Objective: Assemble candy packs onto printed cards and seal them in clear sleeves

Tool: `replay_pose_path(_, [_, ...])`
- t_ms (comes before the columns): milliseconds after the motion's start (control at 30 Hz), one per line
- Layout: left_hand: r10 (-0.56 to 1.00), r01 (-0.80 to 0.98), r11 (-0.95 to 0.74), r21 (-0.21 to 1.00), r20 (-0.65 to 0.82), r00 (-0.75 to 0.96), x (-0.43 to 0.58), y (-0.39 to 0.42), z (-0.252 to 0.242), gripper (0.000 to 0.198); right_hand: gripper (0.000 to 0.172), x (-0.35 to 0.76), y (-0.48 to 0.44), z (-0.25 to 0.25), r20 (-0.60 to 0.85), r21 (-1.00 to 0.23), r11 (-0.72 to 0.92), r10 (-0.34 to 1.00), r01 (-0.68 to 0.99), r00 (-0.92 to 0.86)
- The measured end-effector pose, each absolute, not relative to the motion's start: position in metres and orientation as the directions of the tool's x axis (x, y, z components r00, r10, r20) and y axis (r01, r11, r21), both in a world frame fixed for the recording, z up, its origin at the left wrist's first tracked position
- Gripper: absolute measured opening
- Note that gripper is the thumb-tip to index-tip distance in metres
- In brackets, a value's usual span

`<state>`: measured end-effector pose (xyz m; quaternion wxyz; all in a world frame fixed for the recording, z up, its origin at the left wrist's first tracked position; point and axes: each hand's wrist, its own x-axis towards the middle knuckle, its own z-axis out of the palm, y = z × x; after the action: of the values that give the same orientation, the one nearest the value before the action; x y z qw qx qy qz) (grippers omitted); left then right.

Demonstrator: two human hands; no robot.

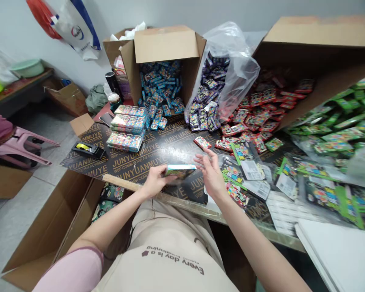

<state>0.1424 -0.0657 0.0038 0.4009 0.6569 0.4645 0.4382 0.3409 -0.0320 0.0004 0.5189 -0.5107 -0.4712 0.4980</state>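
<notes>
The dark plywood table with pale printed lettering (158, 152) is carrying almost everything, so all places here are told from it. At its far right side, a very big brown cardboard box lying on its side (316, 44) is spilling small red packets (255, 113) onto the surface. At the far middle, a smaller brown cardboard box, open to the front (167, 48), is showing many small blue packets (161, 87). Between these two boxes, a clear plastic bag (237, 61) is holding small purple packets (205, 103). On the near right part of the table, flat green packs in clear wrapping (337, 125) are lying in a wide heap. On the far left part, a stack of flat colourful boxes (127, 127) is standing, and a black tape dispenser with yellow tape (88, 149) is lying near the left edge.

Over the near edge of the table, the left hand (153, 180) is closing around one end of a small flat box with a pale blue top (179, 170) and holding it above the surface. The right hand (211, 172) is just beside the other end of this box, with the fingers spread and loosely open, holding nothing.
</notes>
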Motion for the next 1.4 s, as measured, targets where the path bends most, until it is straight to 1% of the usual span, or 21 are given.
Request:
replay_pose_path(33, [0.944,0.351,-0.328,0.877,0.295,0.146,0.128,-0.065,0.009,0.023,0.042,0.344,-0.032,-0.006,0.007,-1.000,0.005,0.996,0.020,0.087])
replay_pose_path(100, [0.879,0.569,-0.438,0.696,0.464,0.109,0.095,-0.055,0.018,0.024,0.043,0.349,-0.035,-0.018,0.053,-0.990,0.042,0.996,0.135,0.077])
replay_pose_path(167, [0.847,0.770,-0.404,0.494,0.519,0.111,0.059,-0.036,0.019,0.033,0.040,0.349,-0.041,-0.030,0.068,-0.972,0.067,0.998,0.224,-0.005])
replay_pose_path(233, [0.874,0.899,-0.286,0.331,0.475,0.103,0.028,-0.016,0.012,0.040,0.034,0.347,-0.050,-0.039,0.063,-0.955,0.090,0.993,0.283,-0.102])
replay_pose_path(333, [0.933,0.969,-0.176,0.175,0.344,0.108,0.002,0.004,-0.009,0.045,0.026,0.343,-0.062,-0.045,0.083,-0.926,0.143,0.979,0.348,-0.184])
replay_pose_path(433, [0.953,0.985,-0.144,0.098,0.283,0.111,0.000,0.007,-0.026,0.047,0.020,0.351,-0.067,-0.045,0.149,-0.892,0.223,0.966,0.394,-0.209])
replay_pose_path(500, [0.948,0.992,-0.094,0.088,0.311,0.063,0.004,0.007,-0.033,0.052,0.020,0.368,-0.060,-0.044,0.195,-0.849,0.259,0.964,0.459,-0.183])
replay_pose_path(600, [0.934,0.991,-0.029,0.134,0.358,-0.021,0.010,0.013,-0.037,0.065,0.023,0.414,-0.036,-0.047,0.234,-0.711,0.194,0.972,0.676,-0.032])
replay_pose_path(700, [0.924,0.985,0.006,0.170,0.376,-0.071,0.016,0.019,-0.035,0.063,0.039,0.473,-0.010,-0.050,0.206,-0.500,-0.066,0.959,0.863,0.193])
replay_pose_path(800, [0.897,0.983,0.018,0.183,0.430,-0.097,0.029,0.017,-0.030,0.065,0.070,0.517,0.008,-0.052,0.122,-0.292,-0.321,0.922,0.901,0.368])
replay_pose_path(867, [0.887,0.980,-0.003,0.199,0.454,-0.089,0.043,0.011,-0.027,0.069,0.078,0.531,0.014,-0.053,0.054,-0.181,-0.382,0.916,0.906,0.397])
replay_pose_path(933, [0.895,0.973,-0.058,0.224,0.443,-0.049,0.060,0.004,-0.025,0.067,0.069,0.535,0.017,-0.050,-0.013,-0.074,-0.353,0.936,0.933,0.353])
replay_pose_path(1033, [0.914,0.939,-0.169,0.300,0.405,0.035,0.082,-0.003,-0.023,0.058,0.042,0.532,0.019,-0.037,-0.069,0.026,-0.260,0.963,0.965,0.261])
replay_pose_path(1067, [0.916,0.916,-0.204,0.345,0.396,0.054,0.089,-0.006,-0.021,0.056,0.036,0.530,0.019,-0.030,-0.070,0.035,-0.240,0.968,0.970,0.241])
replay_pose_path(1133, [0.924,0.841,-0.253,0.478,0.376,0.064,0.104,-0.011,-0.015,0.053,0.033,0.522,0.018,-0.013,-0.046,0.036,-0.221,0.974,0.975,0.222])
replay_pose_path(1200, [0.944,0.702,-0.258,0.664,0.329,0.036,0.124,-0.018,-0.008,0.051,0.037,0.501,0.012,0.003,0.038,0.015,-0.199,0.979,0.980,0.199])
replay_pose_path(1233, [0.959,0.602,-0.241,0.761,0.283,0.026,0.137,-0.021,-0.005,0.051,0.038,0.485,0.005,0.010,0.117,-0.020,-0.173,0.978,0.985,0.174])
replay_pose_path(1267, [0.974,0.474,-0.205,0.856,0.227,0.011,0.151,-0.024,-0.003,0.052,0.038,0.465,-0.004,0.015,0.201,-0.076,-0.114,0.971,0.991,0.127])
replay_pose_path(1333, [0.996,0.157,-0.091,0.983,0.089,0.020,0.180,-0.029,-0.001,0.070,0.038,0.418,-0.030,0.019,0.323,-0.213,0.120,0.945,0.970,-0.046])
replay_pose_path(1367, [1.000,0.010,-0.020,1.000,0.020,0.023,0.193,-0.031,-0.001,0.080,0.038,0.394,-0.046,0.019,0.366,-0.285,0.253,0.920,0.925,-0.139])
replay_pose_path(1400, [0.999,-0.112,0.053,0.992,-0.052,0.018,0.204,-0.032,-0.002,0.083,0.038,0.372,-0.061,0.018,0.385,-0.356,0.355,0.899,0.864,-0.210])
